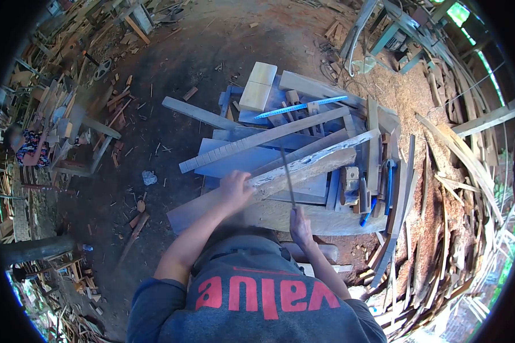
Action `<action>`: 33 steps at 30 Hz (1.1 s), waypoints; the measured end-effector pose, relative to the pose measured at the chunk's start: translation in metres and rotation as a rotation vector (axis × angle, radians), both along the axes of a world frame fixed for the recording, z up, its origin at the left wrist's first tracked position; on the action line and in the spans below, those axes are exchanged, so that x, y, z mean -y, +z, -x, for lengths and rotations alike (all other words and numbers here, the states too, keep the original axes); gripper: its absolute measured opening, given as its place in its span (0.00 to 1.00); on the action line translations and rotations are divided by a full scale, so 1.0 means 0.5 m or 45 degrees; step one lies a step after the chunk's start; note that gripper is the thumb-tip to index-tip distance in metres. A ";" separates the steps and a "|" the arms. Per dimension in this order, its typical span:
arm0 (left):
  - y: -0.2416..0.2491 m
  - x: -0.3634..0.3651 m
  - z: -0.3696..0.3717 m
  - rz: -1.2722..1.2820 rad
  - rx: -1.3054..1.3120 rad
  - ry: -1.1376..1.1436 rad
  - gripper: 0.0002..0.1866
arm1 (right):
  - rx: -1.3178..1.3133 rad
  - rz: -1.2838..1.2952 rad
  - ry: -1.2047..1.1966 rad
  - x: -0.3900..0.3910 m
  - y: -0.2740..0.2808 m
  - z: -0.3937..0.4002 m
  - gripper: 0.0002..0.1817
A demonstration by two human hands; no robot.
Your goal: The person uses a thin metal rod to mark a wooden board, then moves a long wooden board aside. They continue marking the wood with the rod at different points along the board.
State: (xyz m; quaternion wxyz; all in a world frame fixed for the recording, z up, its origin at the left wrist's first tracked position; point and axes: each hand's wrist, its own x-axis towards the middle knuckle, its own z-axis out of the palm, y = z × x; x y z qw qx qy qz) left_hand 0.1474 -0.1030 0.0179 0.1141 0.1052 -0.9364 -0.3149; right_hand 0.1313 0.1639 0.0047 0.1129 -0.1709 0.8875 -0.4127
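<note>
Timber plank with a mottled white edge [320, 164], long, apparently stiff and fairly heavy, slants across the wooden bench [332, 220], best held near its lower end, where the left hand [234, 190] curls its fingers over it. The right hand [300, 226] is closed round a thin dark tool [288, 176], handle mostly hidden, type unclear.

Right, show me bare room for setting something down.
Mostly bare: the dirt floor between the workbench and the scattered offcuts. On the bench, a small patch of board between the notched strip and left hand. Crowded: the right end, with blue tools.
</note>
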 end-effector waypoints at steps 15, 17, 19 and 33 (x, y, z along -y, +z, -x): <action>-0.031 0.009 0.044 -0.136 0.135 -0.070 0.17 | 0.087 -0.430 0.169 0.061 0.033 0.018 0.12; -0.015 0.006 0.043 -0.095 0.162 -0.063 0.17 | 0.084 -0.443 0.180 0.061 0.020 0.011 0.12; 0.015 -0.023 0.054 0.130 0.180 -0.131 0.17 | 0.098 -0.464 0.192 0.064 0.011 0.007 0.11; -0.001 -0.077 0.094 0.593 0.448 -0.343 0.08 | -0.107 -0.465 0.191 0.159 -0.026 0.080 0.09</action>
